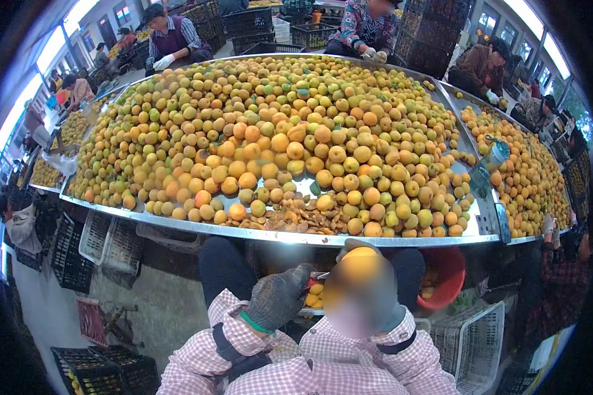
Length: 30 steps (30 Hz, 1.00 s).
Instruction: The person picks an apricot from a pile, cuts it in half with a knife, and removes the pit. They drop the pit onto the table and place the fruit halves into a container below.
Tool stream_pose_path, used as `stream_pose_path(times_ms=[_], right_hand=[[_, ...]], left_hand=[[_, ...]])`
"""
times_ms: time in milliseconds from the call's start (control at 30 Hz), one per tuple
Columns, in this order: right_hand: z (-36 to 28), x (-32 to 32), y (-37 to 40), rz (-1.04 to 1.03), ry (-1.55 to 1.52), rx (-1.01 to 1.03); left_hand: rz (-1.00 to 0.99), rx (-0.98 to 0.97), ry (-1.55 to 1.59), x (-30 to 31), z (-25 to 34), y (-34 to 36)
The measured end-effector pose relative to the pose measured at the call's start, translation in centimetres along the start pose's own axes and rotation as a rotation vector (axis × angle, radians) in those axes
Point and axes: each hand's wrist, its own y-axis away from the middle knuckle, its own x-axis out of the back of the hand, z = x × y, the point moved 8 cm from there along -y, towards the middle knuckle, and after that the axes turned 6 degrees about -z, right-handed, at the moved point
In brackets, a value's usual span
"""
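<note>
My left hand (278,297), in a dark grey knitted glove with a green cuff edge, is closed in front of my lap. A small tool with a red handle (311,283) and a thin shiny edge shows at its fingertips, partly hidden. My right hand (390,309) is closed around an orange-yellow apricot (361,263); a blurred patch covers much of this hand and the fruit. Between the hands, below the table edge, yellow fruit pieces (315,293) lie in a container. Straight ahead, a heap of apricots (277,131) spreads over the metal table (283,236).
Brown pits or scraps (300,217) lie near the front rim. A red bucket (449,283) and a white crate (481,342) stand at the right. Dark crates (72,253) stand left. A bottle (494,158) lies on the right divider. Several people work around the tables.
</note>
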Motion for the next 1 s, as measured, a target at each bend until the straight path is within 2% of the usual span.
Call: stream_pose_path(times_ms=[67, 100, 200, 267, 300, 367, 433, 500, 533, 567, 633, 700, 767, 800, 900, 933, 1000], right_hand=[[-0.9, 1.0, 0.3, 0.049, 0.267, -0.078], [-1.1, 0.8, 0.2, 0.048, 0.266, -0.077], [-1.8, 0.4, 0.2, 0.055, 0.441, 0.019], [-0.9, 0.4, 0.0, 0.088, 0.233, 0.113], [0.0, -0.4, -0.2, 0.094, 0.233, 0.111], [3.0, -0.2, -0.4, 0.31, -0.523, 0.087], [2.8, 0.3, -0.5, 0.272, -0.536, 0.085], [0.3, -0.5, -0.7, 0.054, 0.015, 0.011], [0.3, 0.3, -0.6, 0.048, 0.197, -0.083], [0.0, 0.4, -0.6, 0.044, 0.198, -0.085], [-0.8, 0.2, -0.5, 0.046, 0.462, -0.051], [0.4, 0.1, -0.4, 0.07, 0.461, 0.016], [2.2, 0.6, -0.2, 0.179, 0.043, 0.121], [2.7, 0.2, -0.5, 0.058, 0.413, 0.117], [3.6, 0.1, -0.4, 0.02, 0.303, 0.064], [3.1, -0.1, -0.7, 0.045, 0.061, -0.012], [3.1, 0.9, -0.9, 0.073, 0.14, -0.011]], left_hand=[[-0.022, 0.008, -0.001, -0.2, 0.0, 0.0], [-0.045, 0.013, -0.005, -0.4, 0.0, 0.0], [-0.082, 0.063, 0.03, -1.3, -0.6, 0.0], [-0.077, 0.106, 0.026, -1.2, -0.1, -0.4], [-0.077, 0.15, 0.023, -1.3, 0.0, -0.5], [-0.068, 0.18, 0.041, -1.5, 0.0, -0.9], [-0.057, 0.213, 0.048, -1.3, -0.8, -0.8], [-0.027, 0.162, -0.011, -0.9, -1.1, -0.4], [-0.025, 0.162, -0.01, -0.7, -1.1, -0.4], [-0.056, 0.155, -0.017, -0.7, -1.0, -0.3], [-0.09, 0.154, -0.02, -1.3, -1.0, -0.1], [-0.035, 0.178, 0.112, -2.1, -1.3, -0.2], [-0.048, 0.211, 0.088, -2.2, -1.0, -0.5], [-0.064, 0.243, 0.062, -2.2, -1.1, -0.5], [-0.104, 0.297, -0.016, -1.6, -1.8, -0.4], [-0.108, 0.3, -0.015, -1.6, -1.9, -0.2], [-0.084, 0.251, 0.006, -1.7, -1.8, 0.0]])
